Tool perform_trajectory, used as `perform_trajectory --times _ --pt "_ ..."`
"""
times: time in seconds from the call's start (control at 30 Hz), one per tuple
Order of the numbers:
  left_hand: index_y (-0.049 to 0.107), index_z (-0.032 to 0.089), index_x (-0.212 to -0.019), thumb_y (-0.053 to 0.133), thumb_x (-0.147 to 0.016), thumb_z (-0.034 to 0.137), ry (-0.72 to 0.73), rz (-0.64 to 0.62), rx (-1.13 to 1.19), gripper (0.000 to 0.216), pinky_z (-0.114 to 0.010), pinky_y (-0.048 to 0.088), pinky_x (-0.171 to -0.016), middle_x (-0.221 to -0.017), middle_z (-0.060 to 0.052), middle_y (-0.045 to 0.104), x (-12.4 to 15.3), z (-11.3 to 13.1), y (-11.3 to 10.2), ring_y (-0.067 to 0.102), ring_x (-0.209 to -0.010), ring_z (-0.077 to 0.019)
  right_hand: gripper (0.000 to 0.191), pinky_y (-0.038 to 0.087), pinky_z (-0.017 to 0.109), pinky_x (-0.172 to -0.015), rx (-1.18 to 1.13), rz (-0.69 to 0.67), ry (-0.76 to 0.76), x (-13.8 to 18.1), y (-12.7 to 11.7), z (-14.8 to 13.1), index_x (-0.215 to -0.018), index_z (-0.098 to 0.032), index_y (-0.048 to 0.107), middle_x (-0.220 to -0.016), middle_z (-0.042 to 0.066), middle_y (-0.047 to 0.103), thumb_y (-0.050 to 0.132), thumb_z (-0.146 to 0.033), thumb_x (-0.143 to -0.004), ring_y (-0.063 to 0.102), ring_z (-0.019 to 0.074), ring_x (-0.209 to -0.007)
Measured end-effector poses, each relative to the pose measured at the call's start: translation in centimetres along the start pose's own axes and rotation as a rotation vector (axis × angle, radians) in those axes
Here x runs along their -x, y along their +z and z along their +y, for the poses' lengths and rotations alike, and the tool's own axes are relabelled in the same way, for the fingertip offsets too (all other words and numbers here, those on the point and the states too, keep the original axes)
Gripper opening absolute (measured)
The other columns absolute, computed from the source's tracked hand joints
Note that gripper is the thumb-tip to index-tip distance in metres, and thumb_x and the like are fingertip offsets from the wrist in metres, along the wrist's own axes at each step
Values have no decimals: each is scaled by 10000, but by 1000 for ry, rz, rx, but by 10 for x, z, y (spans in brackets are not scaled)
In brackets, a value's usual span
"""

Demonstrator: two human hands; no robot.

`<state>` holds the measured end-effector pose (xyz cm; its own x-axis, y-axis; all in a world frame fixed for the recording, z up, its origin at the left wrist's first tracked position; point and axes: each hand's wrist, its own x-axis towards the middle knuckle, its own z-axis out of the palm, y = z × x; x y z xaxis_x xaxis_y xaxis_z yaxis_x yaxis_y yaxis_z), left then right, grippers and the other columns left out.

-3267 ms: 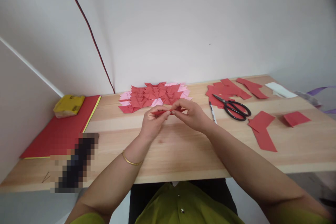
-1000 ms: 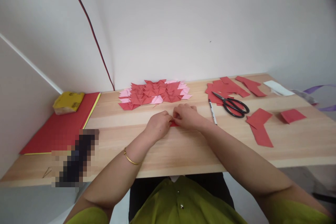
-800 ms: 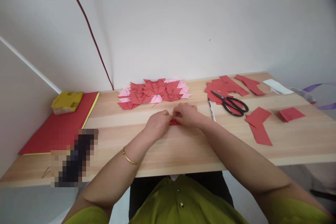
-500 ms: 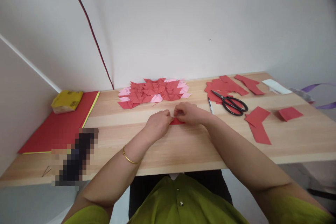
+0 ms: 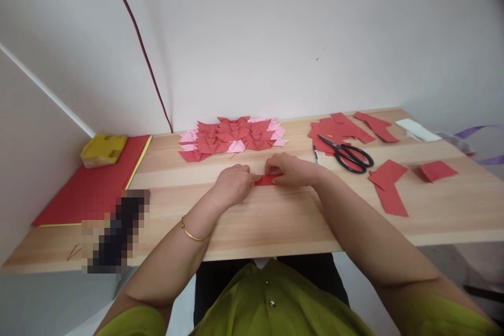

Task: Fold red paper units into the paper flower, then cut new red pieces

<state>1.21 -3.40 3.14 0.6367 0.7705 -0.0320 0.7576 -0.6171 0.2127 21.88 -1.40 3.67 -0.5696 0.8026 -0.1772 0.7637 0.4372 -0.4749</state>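
A small folded piece of red paper [image 5: 264, 180] lies on the wooden table between my two hands. My left hand [image 5: 233, 186] grips its left end, the thumb and fingers closed at the edge. At the other end, my right hand [image 5: 289, 170] has its fingers curled and pinched on the paper. Part of the paper is hidden under the fingers. Beyond my hands, against the wall, a cluster of folded red and pink paper pieces [image 5: 232, 134] is laid out in overlapping rows.
Black-handled scissors [image 5: 354, 159] rest on red paper scraps [image 5: 328, 128], beside a marker pen [image 5: 316, 154]. More red pieces [image 5: 389, 184] and a folded red square [image 5: 438, 170] lie right. At left are large red sheets [image 5: 74, 197], a yellow packet [image 5: 104, 150] and a blurred dark object [image 5: 122, 236].
My hands have moved slightly apart, so more of the red paper shows between them. The whole view has shifted a little.
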Motion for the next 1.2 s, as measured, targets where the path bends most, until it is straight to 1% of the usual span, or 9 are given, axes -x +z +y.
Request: perform_trajectory --times 0.17,0.3,0.37,0.5,0.6,0.8,0.9,1.03,1.2 --pt "710 251 -862 468 -862 285 -16 14 -27 245 -277 355 -604 -747 -50 588 -7 5 4 547 -741 -185 212 388 349 -786 14 -25 -13 1 0 -3 -857 -255 683 -927 59 645 580 -156 -700 532 257 -945" --pt "715 265 -899 474 -856 251 17 38 -6 245 -278 363 -625 -756 -48 596 -8 -1 8 550 -761 -185 169 371 374 -808 -3 -26 -13 2 0 -6 -817 -259 703 -907 57 661 596 -192 -704 526 269 -952" --pt "717 282 -937 470 -852 224 32 41 18 268 -278 373 -649 -750 -44 597 -7 -6 8 552 -770 -183 103 366 383 -799 -4 -3 22 1 3 -9 -755 -238 690 -872 63 664 595 -266 -728 528 270 -932" --pt "713 310 -1001 484 -836 206 48 33 63 301 -285 396 -712 -759 -42 601 -7 -12 6 555 -767 -180 150 344 408 -797 51 75 134 -3 11 -18 -648 -208 641 -794 76 654 591 -326 -727 521 285 -929" --pt "689 355 -1060 497 -817 183 45 24 59 354 -292 401 -744 -784 -35 606 -7 -16 6 554 -785 -180 105 342 396 -781 81 71 147 -4 13 -19 -669 -212 641 -815 72 653 594 -299 -705 513 286 -938" --pt "660 380 -1112 526 -812 205 29 -15 64 372 -282 403 -771 -822 -26 607 -5 -23 5 552 -831 -174 113 357 322 -776 58 -56 50 2 0 -10 -761 -226 669 -924 55 650 583 -239 -690 514 251 -956" --pt "646 395 -1129 504 -821 189 30 -27 52 396 -278 401 -757 -823 -22 604 -4 -22 3 550 -836 -172 110 356 314 -773 44 -43 42 2 1 -9 -732 -223 659 -908 49 653 571 -287 -723 521 239 -936" --pt "621 420 -1155 473 -836 174 31 -33 32 429 -276 390 -734 -799 -17 589 -3 -20 1 538 -798 -161 209 340 331 -756 71 34 127 -3 8 -11 -673 -205 617 -838 58 653 580 -398 -745 512 258 -956" --pt "630 409 -1146 501 -831 197 32 -50 34 401 -284 378 -740 -827 -22 585 -3 -22 -1 527 -856 -178 139 348 281 -676 22 -32 84 -4 4 -8 -750 -204 629 -833 49 652 638 -332 -697 532 222 -878"
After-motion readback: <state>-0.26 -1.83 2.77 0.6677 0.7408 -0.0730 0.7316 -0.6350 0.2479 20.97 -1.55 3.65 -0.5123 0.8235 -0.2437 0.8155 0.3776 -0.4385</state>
